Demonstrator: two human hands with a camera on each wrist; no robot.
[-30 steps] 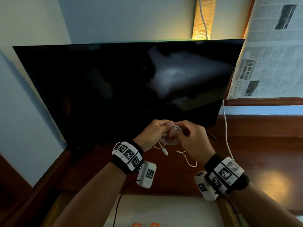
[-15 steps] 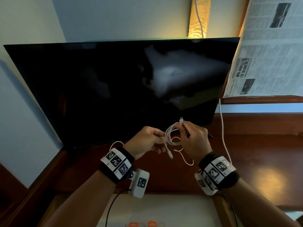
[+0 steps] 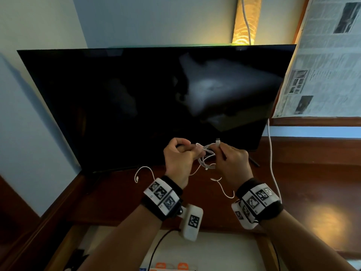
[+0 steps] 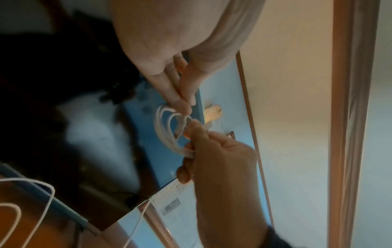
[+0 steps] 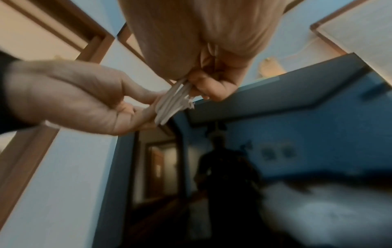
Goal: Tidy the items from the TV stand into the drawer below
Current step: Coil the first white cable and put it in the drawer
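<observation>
While my left hand (image 3: 178,160) pinches one side of the coiled white cable (image 3: 205,156), my right hand (image 3: 232,163) grips the other — the coil sits between them, above the TV stand (image 3: 293,182), a loose end dangling below my right hand.

The head camera looks forward and down from above the wrists, taking in the television (image 3: 156,102) and the TV stand (image 3: 304,184). Each wrist camera sits close under its own palm, facing up along the fingers. All three views share the coiled white cable (image 3: 205,157) between the hands.
</observation>
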